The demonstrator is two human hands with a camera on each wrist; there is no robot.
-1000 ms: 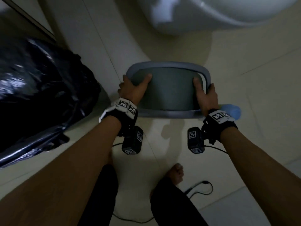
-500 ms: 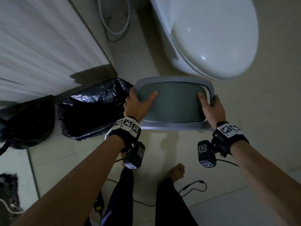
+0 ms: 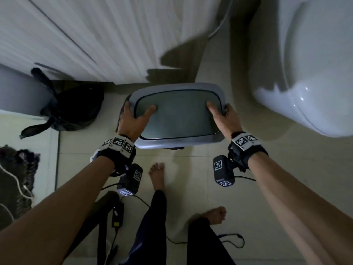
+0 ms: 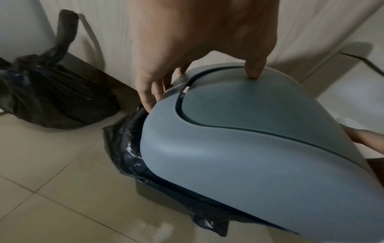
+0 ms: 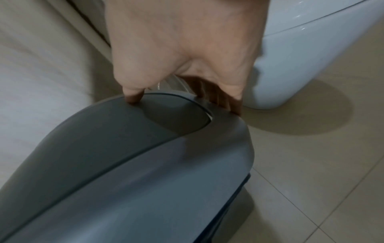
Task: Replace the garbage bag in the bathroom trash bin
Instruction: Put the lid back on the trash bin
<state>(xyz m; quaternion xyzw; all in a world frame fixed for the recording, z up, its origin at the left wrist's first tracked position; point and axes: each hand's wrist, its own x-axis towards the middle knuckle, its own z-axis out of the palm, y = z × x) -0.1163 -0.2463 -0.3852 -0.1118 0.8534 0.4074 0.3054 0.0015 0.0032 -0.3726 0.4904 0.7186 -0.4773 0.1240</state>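
Observation:
The grey bin lid [image 3: 177, 142] with its darker swing flap [image 3: 175, 113] sits on the bin, on the floor between a wall and the toilet. My left hand [image 3: 133, 119] grips the lid's left end, thumb on the flap and fingers over the edge. At the other end my right hand [image 3: 223, 119] holds it the same way. In the left wrist view a black liner [image 4: 124, 148] sticks out from under the lid [image 4: 239, 161], below my left hand [image 4: 197, 41]. The right wrist view has my right hand [image 5: 182, 41] on the lid [image 5: 145, 180]. The bin body is mostly hidden.
A tied black garbage bag [image 3: 76, 109] lies against the wall to the left of the bin. The white toilet [image 3: 315, 73] stands close on the right. A dark mat [image 3: 15, 184] is at far left. Cables [image 3: 229, 241] and my bare feet [image 3: 157, 175] are on the tiles below.
The head view has swung up and left, so the wall and the tied bag now show. Both hands keep the same hold on the lid's two ends.

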